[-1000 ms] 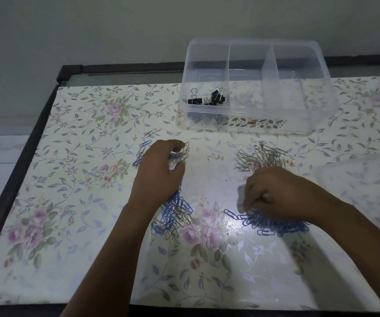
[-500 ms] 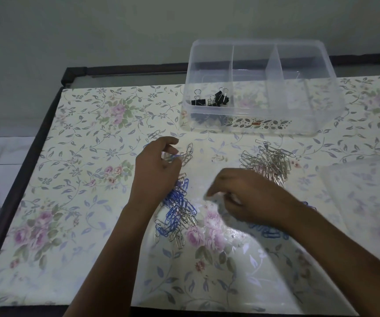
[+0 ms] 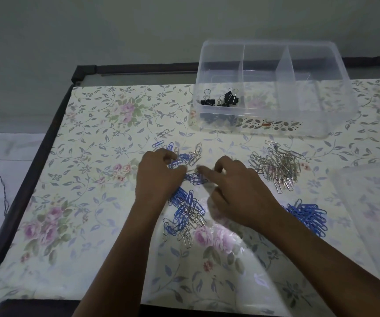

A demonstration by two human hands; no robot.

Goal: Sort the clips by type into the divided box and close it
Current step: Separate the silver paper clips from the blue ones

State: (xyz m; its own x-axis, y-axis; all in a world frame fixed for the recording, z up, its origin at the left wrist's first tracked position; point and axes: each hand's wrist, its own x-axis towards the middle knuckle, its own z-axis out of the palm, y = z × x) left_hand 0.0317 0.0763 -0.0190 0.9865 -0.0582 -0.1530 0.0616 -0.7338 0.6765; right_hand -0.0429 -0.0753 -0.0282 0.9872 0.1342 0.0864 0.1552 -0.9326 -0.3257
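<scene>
As the right hand quits the blue pile, sorting continues.
Its forefinger stretches empty into the mixed pile; the left hand's curled grip is unclear.

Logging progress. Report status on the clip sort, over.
Left hand pinching at mixed pile, right hand poking in. Silver pile, blue pile on table. Divided box open, binder clips only. Nothing blocking.

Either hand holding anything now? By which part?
Left hand: fingers curled into mixed blue and silver wire paper clips, grip unclear. Right hand: nothing visibly held, index finger touching them.
</scene>
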